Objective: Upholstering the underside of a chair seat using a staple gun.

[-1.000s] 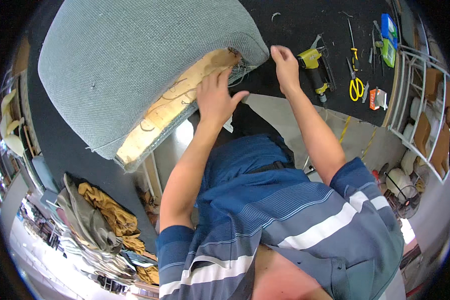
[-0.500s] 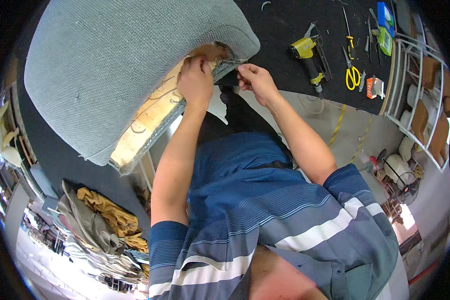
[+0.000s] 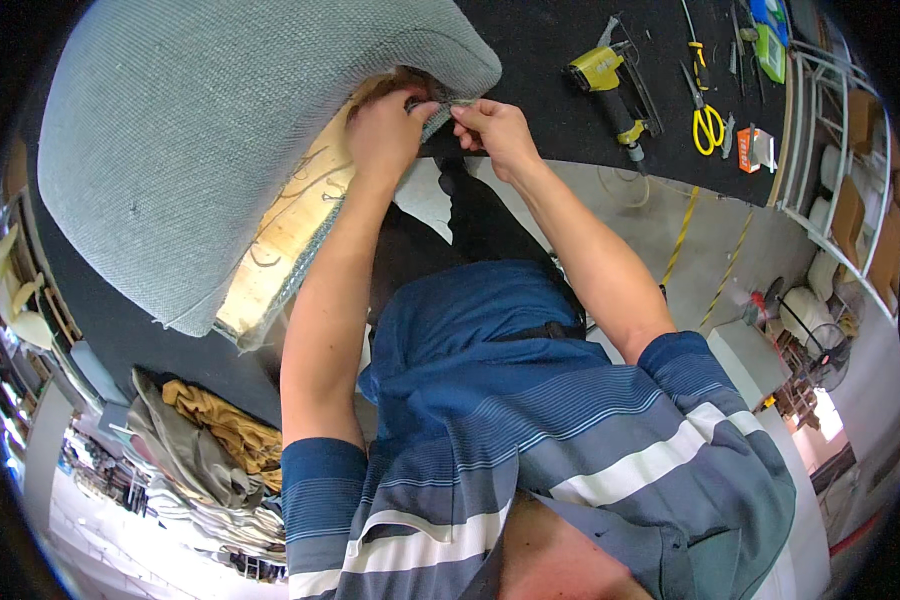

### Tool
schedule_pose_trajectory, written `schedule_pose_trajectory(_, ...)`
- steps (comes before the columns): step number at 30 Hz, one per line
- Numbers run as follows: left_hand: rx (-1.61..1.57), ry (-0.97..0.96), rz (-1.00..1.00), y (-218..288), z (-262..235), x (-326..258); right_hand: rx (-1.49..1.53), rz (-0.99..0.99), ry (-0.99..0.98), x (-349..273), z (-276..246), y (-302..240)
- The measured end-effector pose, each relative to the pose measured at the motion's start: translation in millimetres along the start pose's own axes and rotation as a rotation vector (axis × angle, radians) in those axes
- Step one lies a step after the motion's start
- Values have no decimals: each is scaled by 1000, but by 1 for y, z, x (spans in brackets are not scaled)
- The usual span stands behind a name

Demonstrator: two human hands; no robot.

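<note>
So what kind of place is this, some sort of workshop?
Most likely an upholstery workshop. Both hands pinch grey fabric at the edge of a padded seat cushion on a black worktable, with a yellow staple gun and yellow-handled scissors nearby, and fabric scraps piled beside it.

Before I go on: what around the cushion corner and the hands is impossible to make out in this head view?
- Fabric edge: pinched between left hand and right hand; their fingers cover the grip.
- Wooden underside of the seat cushion: mostly hidden by the grey cover and the left forearm.
- Small tools by the scissors: too small to identify.
- Staple gun: nose detail bent by the fisheye rim.
</note>
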State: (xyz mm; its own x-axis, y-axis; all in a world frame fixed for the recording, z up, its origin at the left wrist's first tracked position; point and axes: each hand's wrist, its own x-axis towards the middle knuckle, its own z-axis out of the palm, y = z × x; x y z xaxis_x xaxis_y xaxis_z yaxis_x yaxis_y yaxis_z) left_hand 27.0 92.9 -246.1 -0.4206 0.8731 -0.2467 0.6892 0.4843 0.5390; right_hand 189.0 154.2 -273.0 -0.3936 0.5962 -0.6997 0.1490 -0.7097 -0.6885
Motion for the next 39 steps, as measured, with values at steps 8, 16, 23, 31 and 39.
schedule_pose_trajectory(8,34,-193,-20,0,-14,16,-10,-46,-40,7,-3,6)
schedule_pose_trajectory(16,158,-208,-12,4,-14,20,-29,-109,-63,3,-7,8)
schedule_pose_trajectory(23,105,-265,31,4,-16,25,-11,-252,-17,12,-6,23)
schedule_pose_trajectory(31,132,-186,66,0,-9,28,-49,-282,-25,11,-6,19)
schedule_pose_trajectory(39,198,-231,26,4,-13,29,-445,-269,202,2,2,-3)
